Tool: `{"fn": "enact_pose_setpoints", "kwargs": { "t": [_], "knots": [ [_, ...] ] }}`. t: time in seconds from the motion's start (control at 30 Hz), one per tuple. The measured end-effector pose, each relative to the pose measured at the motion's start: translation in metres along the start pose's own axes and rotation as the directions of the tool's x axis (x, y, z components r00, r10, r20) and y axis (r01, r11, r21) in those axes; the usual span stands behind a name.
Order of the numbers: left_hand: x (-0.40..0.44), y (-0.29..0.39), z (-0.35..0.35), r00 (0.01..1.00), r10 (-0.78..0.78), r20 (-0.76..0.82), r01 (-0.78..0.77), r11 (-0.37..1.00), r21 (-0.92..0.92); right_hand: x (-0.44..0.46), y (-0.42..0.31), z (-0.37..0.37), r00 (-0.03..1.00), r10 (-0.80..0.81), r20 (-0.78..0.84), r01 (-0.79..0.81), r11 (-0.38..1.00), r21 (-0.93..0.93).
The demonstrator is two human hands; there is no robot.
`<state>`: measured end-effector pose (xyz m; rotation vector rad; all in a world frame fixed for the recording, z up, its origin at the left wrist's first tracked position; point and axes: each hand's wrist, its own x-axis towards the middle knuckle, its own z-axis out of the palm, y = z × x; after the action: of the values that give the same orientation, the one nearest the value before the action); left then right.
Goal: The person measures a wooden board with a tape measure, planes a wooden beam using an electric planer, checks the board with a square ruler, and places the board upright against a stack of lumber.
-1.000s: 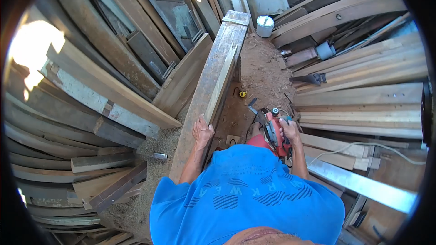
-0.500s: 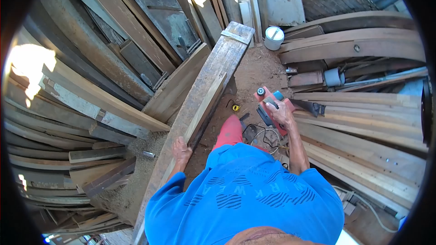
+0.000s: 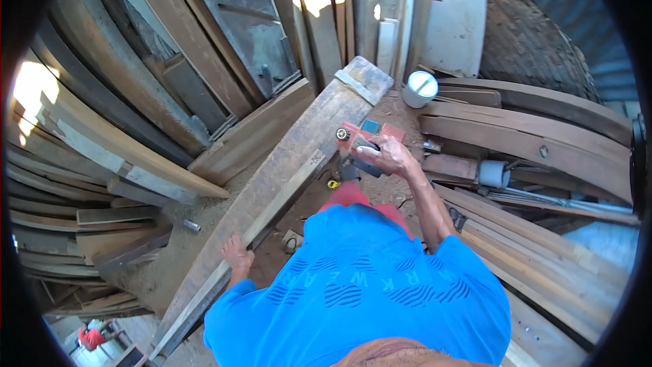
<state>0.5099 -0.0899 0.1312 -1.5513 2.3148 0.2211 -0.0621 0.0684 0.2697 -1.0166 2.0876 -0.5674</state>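
Note:
A long worn wooden bench [image 3: 299, 126] runs diagonally, with a narrow wood strip [image 3: 282, 194] lying along its right edge. My left hand [image 3: 238, 255] rests on the bench and strip near their lower part, fingers spread. My right hand [image 3: 388, 156] is wrapped round the handle of a red power planer [image 3: 354, 134], held beside the far end of the strip. A yellow tape measure [image 3: 333, 184] lies on the ground below the planer.
A white bucket [image 3: 420, 88] stands right of the bench's far end. Stacked boards [image 3: 530, 238] lie on the right; curved planks [image 3: 129, 75] lean on the left. A small metal cylinder [image 3: 191, 225] lies in the sawdust. A person in red [image 3: 92, 338] shows far off at lower left.
The right hand has raised the planer from low on the right up and leftward to the bench. My left hand has shifted down and left in view. The camera view has turned.

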Motion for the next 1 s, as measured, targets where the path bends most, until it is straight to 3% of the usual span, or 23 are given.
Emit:
{"fn": "enact_pose_setpoints", "kwargs": {
  "t": [0.07, 0.1, 0.33, 0.4, 0.43, 0.47, 0.53, 0.67, 0.77, 0.8, 0.83, 0.87, 0.9, 0.93, 1.0],
  "knots": [
    [0.006, 0.018, -0.015, 0.995, -0.097, -0.021, 0.097, 0.995, 0.016, 0.044, 0.003, -0.002, 0.996, -0.001, 0.09, 0.006, 0.999, -0.05],
    [0.004, 0.017, -0.009, 0.992, -0.094, -0.085, 0.095, 0.996, -0.002, 0.061, 0.004, -0.007, 0.99, 0.003, 0.144, 0.011, 0.995, -0.1],
    [0.001, 0.024, -0.011, 0.985, -0.131, -0.115, 0.125, 0.991, -0.053, 0.168, -0.009, -0.023, 0.949, -0.12, 0.291, 0.205, 0.937, -0.282],
    [-0.002, 0.027, -0.02, 0.982, -0.112, -0.15, 0.097, 0.99, -0.105, 0.198, -0.013, -0.022, 0.93, -0.071, 0.36, 0.221, 0.892, -0.395],
    [-0.001, 0.028, -0.024, 0.981, -0.182, -0.061, 0.175, 0.98, -0.097, 0.21, -0.015, -0.022, 0.906, -0.086, 0.415, 0.244, 0.906, -0.346],
    [-0.005, 0.025, -0.019, 0.975, -0.171, -0.142, 0.158, 0.983, -0.096, 0.221, -0.018, -0.024, 0.877, -0.096, 0.471, 0.259, 0.92, -0.295],
    [-0.002, 0.033, -0.024, 0.96, -0.269, -0.079, 0.259, 0.959, -0.111, 0.237, -0.018, -0.026, 0.871, -0.08, 0.484, 0.286, 0.885, -0.367],
    [-0.01, 0.053, -0.022, 0.878, -0.445, -0.174, 0.433, 0.895, -0.106, 0.277, 0.009, -0.022, 0.82, -0.138, 0.556, 0.38, 0.857, -0.348],
    [-0.007, 0.104, -0.055, 0.605, -0.772, -0.195, 0.746, 0.635, -0.201, 0.281, 0.004, -0.026, 0.819, -0.156, 0.553, 0.399, 0.846, -0.353],
    [-0.003, 0.119, -0.044, 0.46, -0.867, -0.19, 0.761, 0.495, -0.42, 0.286, 0.004, -0.027, 0.813, -0.147, 0.564, 0.406, 0.837, -0.367],
    [0.0, 0.133, -0.019, 0.303, -0.94, -0.155, 0.712, 0.332, -0.619, 0.29, 0.01, -0.027, 0.799, -0.206, 0.565, 0.462, 0.812, -0.357],
    [0.007, 0.15, 0.001, 0.148, -0.985, -0.09, 0.6, 0.162, -0.784, 0.295, 0.013, -0.026, 0.812, -0.14, 0.566, 0.417, 0.818, -0.396],
    [0.017, 0.174, 0.015, 0.081, -0.995, 0.063, 0.293, -0.037, -0.956, 0.303, 0.025, -0.023, 0.795, -0.216, 0.567, 0.479, 0.797, -0.367],
    [0.03, 0.202, 0.021, 0.069, -0.974, 0.217, -0.062, -0.221, -0.973, 0.313, 0.037, -0.02, 0.769, -0.288, 0.57, 0.538, 0.773, -0.336],
    [0.063, 0.249, 0.013, 0.068, -0.919, 0.389, -0.038, -0.392, -0.919, 0.323, 0.044, -0.015, 0.684, -0.444, 0.579, 0.674, 0.689, -0.267]
  ]
}}
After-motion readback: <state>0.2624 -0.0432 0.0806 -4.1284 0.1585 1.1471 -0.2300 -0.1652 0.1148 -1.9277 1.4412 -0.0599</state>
